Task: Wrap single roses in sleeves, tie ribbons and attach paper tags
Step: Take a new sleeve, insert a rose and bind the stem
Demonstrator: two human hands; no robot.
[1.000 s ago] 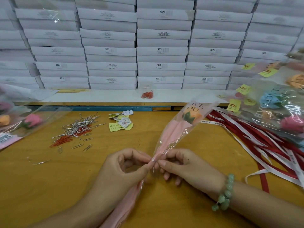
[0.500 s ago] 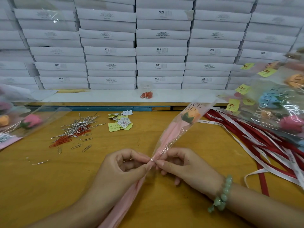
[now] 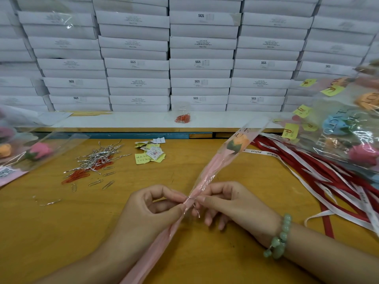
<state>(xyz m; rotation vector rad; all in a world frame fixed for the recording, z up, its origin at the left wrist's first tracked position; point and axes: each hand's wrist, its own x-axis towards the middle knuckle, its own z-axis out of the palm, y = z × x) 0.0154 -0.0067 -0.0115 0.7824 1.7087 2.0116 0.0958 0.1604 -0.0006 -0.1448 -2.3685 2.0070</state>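
Note:
An orange rose (image 3: 239,142) lies in a clear sleeve with pink lining (image 3: 213,169), slanting from the upper right down to the bottom centre. A silver twist tie (image 3: 194,206) circles the sleeve's narrow neck, one loose end hanging down. My left hand (image 3: 151,210) pinches the neck from the left. My right hand (image 3: 227,203) pinches the tie from the right, a green bead bracelet on its wrist. Red and white ribbons (image 3: 320,171) lie to the right. Paper tags (image 3: 150,152) sit in a small heap further back.
Silver twist ties and paper clips (image 3: 94,165) are scattered at the left. Wrapped roses lie at the far left (image 3: 37,151) and in a pile at the right (image 3: 348,128). A clear cup of red clips (image 3: 182,113) stands on the white shelf before stacked white boxes (image 3: 201,64).
Both hands stay at the sleeve's neck, fingers shifting slightly around the tie. A loose end of the silver tie now hangs below the pinch.

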